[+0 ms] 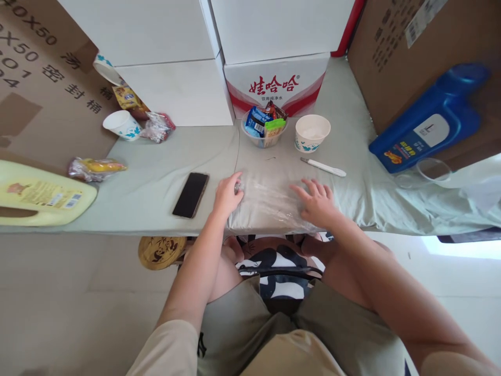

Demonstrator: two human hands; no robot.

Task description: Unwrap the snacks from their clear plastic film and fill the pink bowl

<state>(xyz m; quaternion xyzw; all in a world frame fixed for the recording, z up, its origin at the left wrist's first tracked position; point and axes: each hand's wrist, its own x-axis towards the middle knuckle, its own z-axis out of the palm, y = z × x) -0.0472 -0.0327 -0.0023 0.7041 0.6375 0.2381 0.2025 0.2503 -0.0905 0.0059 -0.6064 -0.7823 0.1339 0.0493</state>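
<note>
A thin clear plastic film (270,203) lies flat on the cloth between my hands, creased and shiny. My left hand (227,196) is at its left edge, fingers curled, with a small crumpled clear bit of the film between thumb and fingers. My right hand (318,203) rests over the film's right side, fingers spread and gripping nothing. Just beyond my right fingers lies a white-handled knife (326,167). Behind it stands a paper cup (312,133) with blue leaf print. To its left, a clear plastic bowl (264,140) holds several wrapped snacks (258,121).
Left of my left hand lies a black phone (191,195). Farther left are a tipped paper cup (122,125), wrapped snacks (97,167) and a pale yellow jug (47,193). A blue bottle (428,122) and a clear cup (428,172) stand right; boxes (274,83) line the back.
</note>
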